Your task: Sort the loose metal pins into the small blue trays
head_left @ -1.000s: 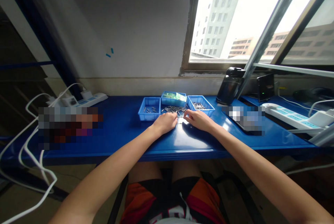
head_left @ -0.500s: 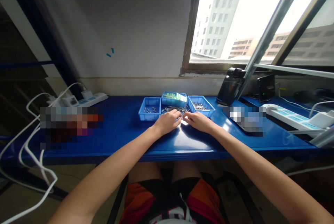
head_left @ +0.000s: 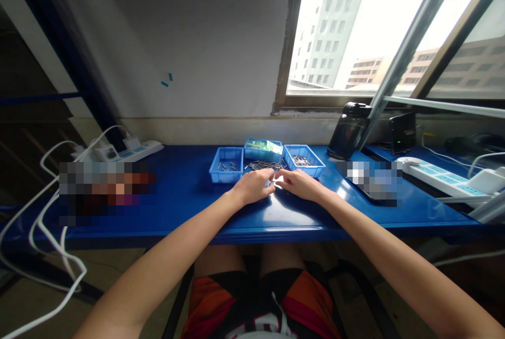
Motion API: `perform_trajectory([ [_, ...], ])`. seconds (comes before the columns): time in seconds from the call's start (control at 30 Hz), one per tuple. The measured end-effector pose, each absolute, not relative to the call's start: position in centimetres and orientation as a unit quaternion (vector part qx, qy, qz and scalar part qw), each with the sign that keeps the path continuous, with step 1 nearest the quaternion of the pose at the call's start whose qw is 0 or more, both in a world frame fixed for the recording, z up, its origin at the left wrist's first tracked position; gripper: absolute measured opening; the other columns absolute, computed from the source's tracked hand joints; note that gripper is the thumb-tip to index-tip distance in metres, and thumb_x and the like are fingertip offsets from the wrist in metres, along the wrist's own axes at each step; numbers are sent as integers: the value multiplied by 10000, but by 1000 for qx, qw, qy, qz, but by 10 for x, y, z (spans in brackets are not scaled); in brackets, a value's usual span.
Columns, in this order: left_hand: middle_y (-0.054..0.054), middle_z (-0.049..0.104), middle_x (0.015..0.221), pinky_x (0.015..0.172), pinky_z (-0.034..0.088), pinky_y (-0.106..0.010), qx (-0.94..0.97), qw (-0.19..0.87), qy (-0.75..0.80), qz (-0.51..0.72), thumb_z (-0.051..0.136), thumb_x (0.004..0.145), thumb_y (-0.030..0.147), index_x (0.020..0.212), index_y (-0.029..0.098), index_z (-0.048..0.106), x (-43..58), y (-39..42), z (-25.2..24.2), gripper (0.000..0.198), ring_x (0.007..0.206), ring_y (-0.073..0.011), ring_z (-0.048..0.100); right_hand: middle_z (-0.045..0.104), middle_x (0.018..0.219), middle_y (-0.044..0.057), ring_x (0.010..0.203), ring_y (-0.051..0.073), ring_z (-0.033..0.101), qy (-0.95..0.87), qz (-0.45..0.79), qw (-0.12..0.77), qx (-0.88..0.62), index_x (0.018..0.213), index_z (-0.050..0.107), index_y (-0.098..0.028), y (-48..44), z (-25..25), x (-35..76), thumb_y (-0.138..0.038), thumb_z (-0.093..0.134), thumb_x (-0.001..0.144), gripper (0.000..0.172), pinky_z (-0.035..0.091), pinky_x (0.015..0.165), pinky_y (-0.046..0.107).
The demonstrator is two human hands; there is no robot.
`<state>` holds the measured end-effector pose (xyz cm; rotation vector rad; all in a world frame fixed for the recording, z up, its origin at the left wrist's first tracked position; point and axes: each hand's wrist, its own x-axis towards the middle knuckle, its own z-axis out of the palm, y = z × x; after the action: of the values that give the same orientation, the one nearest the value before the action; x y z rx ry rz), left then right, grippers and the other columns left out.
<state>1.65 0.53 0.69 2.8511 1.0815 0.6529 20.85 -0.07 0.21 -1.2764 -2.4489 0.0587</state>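
My left hand (head_left: 255, 185) and my right hand (head_left: 298, 183) are close together over the blue table, fingertips nearly meeting. Both are closed in a pinch; whatever lies between the fingers is too small to make out. Just behind them is a loose pile of small, thin metal pieces (head_left: 262, 165), partly hidden by my hands. Left of the pile stands a blue bin (head_left: 226, 177) with several such pieces. A second blue bin (head_left: 314, 172), to the right, holds more of them. At the back, a third blue bin (head_left: 251, 156) carries a green and clear plastic packet (head_left: 265, 146).
A black bottle (head_left: 345, 131) stands at the right by the window, with a dark flat device (head_left: 376, 196), partly blurred out, in front. White power strips (head_left: 442, 177) and cables lie at both sides. The table's front edge (head_left: 252, 235) runs below my forearms.
My left fingers have shifted slightly, the thumb now lower and more apart from the index finger's tip. My right hand has moved very little. Bins and pile look unchanged.
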Motion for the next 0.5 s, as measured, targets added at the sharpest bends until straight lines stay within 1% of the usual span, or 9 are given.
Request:
perform_trajectory([
  [0.1,-35,634,805,623,453,-248,907,13,378,186,460,818,273,902,190,520,16,6,6,132,737,-184,612,563,564,-19,508,105,489,-871,22,193,-452,968,568,-198,-1,3,209,-352,453,859,221,314,527,203],
  [0.2,-53,640,857,645,457,-254,903,8,393,177,425,846,284,897,188,526,16,8,5,148,775,-192,616,573,572,-8,515,112,499,-871,18,198,-449,974,568,-197,-3,4,209,-392,394,885,276,318,536,207],
  [0.4,-62,635,921,679,466,-260,899,2,400,176,398,868,312,920,186,533,16,10,4,192,820,-192,612,588,580,10,527,129,519,-873,-11,173,-456,976,571,-197,-2,4,210,-337,344,904,276,311,542,215],
  [0.5,-66,636,916,688,468,-262,898,7,403,176,388,872,309,891,179,543,16,10,3,203,817,-189,611,600,600,16,543,132,528,-865,-21,183,-468,969,577,-198,-2,4,211,-329,345,901,276,314,546,215],
])
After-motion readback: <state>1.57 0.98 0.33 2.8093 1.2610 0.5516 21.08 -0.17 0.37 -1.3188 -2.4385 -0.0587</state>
